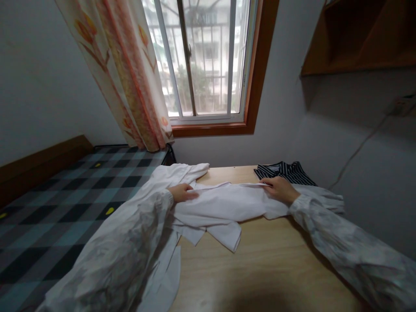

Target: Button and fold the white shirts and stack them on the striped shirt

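A white shirt (pixel 224 203) lies partly folded across a light wooden table (pixel 260 264), its collar tips pointing towards me. My left hand (pixel 183 193) is closed on the cloth at the shirt's left part, thumb side up. At the right, my right hand (pixel 280 190) pinches the far edge of the same shirt between thumb and fingers. More white cloth (pixel 175 173) spreads to the left, under and beyond my left forearm, and hangs towards the near left. Whether it all belongs to one garment I cannot tell.
A black-and-white striped folded garment (pixel 289 172) lies at the table's far right, with pale folded cloth (pixel 325 198) beside it. On the left is a bed with a checked cover (pixel 107 186). A curtain (pixel 130 78) hangs by the window; a wooden shelf (pixel 360 56) juts out upper right.
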Available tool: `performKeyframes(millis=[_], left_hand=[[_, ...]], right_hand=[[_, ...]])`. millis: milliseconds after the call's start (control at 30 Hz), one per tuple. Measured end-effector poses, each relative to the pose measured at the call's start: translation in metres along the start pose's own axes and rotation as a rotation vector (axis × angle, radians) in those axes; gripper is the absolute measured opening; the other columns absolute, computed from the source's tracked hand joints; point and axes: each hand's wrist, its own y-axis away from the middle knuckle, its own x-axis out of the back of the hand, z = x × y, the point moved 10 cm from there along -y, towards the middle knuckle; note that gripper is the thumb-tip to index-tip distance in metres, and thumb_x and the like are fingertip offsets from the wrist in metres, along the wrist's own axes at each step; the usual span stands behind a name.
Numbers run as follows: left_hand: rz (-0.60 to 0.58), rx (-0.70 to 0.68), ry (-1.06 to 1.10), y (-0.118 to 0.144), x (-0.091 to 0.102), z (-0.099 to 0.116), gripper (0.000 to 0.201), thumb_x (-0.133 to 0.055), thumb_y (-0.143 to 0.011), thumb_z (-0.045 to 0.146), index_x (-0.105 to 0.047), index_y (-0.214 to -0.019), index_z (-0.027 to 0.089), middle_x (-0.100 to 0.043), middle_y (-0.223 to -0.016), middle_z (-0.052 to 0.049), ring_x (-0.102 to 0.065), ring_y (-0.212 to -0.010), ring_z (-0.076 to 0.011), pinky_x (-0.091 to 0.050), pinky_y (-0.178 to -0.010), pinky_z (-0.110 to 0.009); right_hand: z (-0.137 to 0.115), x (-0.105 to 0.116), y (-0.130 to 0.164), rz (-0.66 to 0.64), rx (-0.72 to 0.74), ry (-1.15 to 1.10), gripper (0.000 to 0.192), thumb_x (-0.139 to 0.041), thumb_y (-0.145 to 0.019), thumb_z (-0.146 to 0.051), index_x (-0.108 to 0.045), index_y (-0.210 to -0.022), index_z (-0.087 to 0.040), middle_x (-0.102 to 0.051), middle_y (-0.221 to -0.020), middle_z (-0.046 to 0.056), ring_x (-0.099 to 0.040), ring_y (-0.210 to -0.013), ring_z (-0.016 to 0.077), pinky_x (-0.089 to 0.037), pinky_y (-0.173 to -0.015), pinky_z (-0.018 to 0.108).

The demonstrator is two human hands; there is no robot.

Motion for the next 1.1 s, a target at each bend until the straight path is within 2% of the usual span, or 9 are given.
performKeyframes(millis=[233,367,467,567,700,767,900,1033,1100], left_hand=[[0.643,-0.015,-0.055,-0.02,0.101,0.025,0.048,-0.051,-0.098,0.061,-0.075,-0.091,0.02,-0.074,-0.086,-0.006,-0.064,-0.084,-0.0228,-0.043,-0.073,-0.03],[0.833,0.104,-0.062,-0.035,0.118,0.033,0.033,-0.054,-0.101,0.044,-0.074,-0.11,0.019,-0.078,-0.107,-0.011,-0.07,-0.1,-0.0255,-0.049,-0.085,-0.031],[0.829,0.142,-0.119,-0.05,0.102,0.04,0.043,-0.065,-0.094,0.028,-0.067,-0.134,0.012,-0.07,-0.136,-0.02,-0.067,-0.124,-0.0313,-0.05,-0.104,-0.038],[0.752,-0.047,-0.221,-0.051,0.072,0.06,0.054,-0.07,-0.091,0.028,-0.063,-0.141,0.009,-0.063,-0.148,-0.023,-0.06,-0.138,-0.0362,-0.045,-0.117,-0.046],[0.58,-0.503,-0.271,-0.002,0.016,0.088,0.046,-0.067,-0.097,0.038,-0.065,-0.139,0.019,-0.064,-0.15,-0.016,-0.061,-0.137,-0.0335,-0.045,-0.12,-0.049],[0.492,-0.655,-0.262,0.034,-0.009,0.089,0.045,-0.063,-0.101,0.045,-0.064,-0.14,0.023,-0.065,-0.15,-0.013,-0.061,-0.137,-0.0309,-0.045,-0.12,-0.048],[0.368,-0.69,-0.328,0.078,-0.036,0.065,0.057,-0.069,-0.097,0.051,-0.063,-0.146,0.023,-0.066,-0.149,-0.014,-0.063,-0.134,-0.033,-0.046,-0.118,-0.049],[0.403,-0.559,-0.389,0.078,-0.029,0.036,0.045,-0.067,-0.095,0.039,-0.069,-0.136,0.021,-0.071,-0.141,-0.015,-0.067,-0.126,-0.0335,-0.051,-0.11,-0.048],[0.42,-0.498,-0.419,0.072,-0.021,0.03,0.034,-0.062,-0.094,0.029,-0.075,-0.124,0.022,-0.076,-0.129,-0.013,-0.071,-0.116,-0.0316,-0.054,-0.102,-0.045]], right_hand=[[0.023,0.055,-0.054,0.298,-0.163,-0.074,0.048,-0.045,-0.106,-0.055,-0.08,-0.122,-0.026,-0.082,-0.111,0.013,-0.072,-0.098,0.0306,-0.045,-0.083,0.035],[0.038,0.067,-0.082,0.393,-0.32,0.024,0.043,-0.048,-0.106,-0.049,-0.077,-0.123,-0.023,-0.079,-0.117,0.015,-0.07,-0.105,0.032,-0.046,-0.089,0.037],[0.037,0.057,-0.09,0.391,-0.371,0.143,0.048,-0.064,-0.095,-0.044,-0.07,-0.133,-0.014,-0.073,-0.128,0.022,-0.065,-0.116,0.0362,-0.047,-0.098,0.043],[0.021,0.042,-0.079,0.4,-0.279,0.197,0.053,-0.069,-0.089,-0.037,-0.066,-0.134,-0.009,-0.068,-0.134,0.024,-0.061,-0.124,0.0385,-0.045,-0.108,0.047],[-0.015,0.031,-0.028,0.416,0.015,0.207,0.04,-0.063,-0.093,-0.032,-0.066,-0.129,-0.014,-0.067,-0.136,0.02,-0.057,-0.13,0.0359,-0.041,-0.117,0.047],[-0.016,0.031,0.006,0.412,0.085,0.233,0.044,-0.063,-0.093,-0.034,-0.063,-0.132,-0.014,-0.064,-0.139,0.02,-0.055,-0.132,0.0366,-0.04,-0.118,0.048],[0.035,0.037,0.057,0.364,-0.011,0.277,0.05,-0.06,-0.095,-0.042,-0.061,-0.135,-0.012,-0.067,-0.133,0.022,-0.06,-0.123,0.038,-0.045,-0.111,0.049],[0.124,0.04,0.085,0.339,-0.312,0.216,0.063,-0.063,-0.089,-0.058,-0.066,-0.127,-0.009,-0.07,-0.124,0.025,-0.066,-0.113,0.0391,-0.051,-0.1,0.048],[0.157,0.031,0.09,0.255,-0.412,0.118,0.056,-0.064,-0.086,-0.061,-0.071,-0.114,-0.013,-0.074,-0.114,0.022,-0.07,-0.101,0.0349,-0.054,-0.09,0.043]])
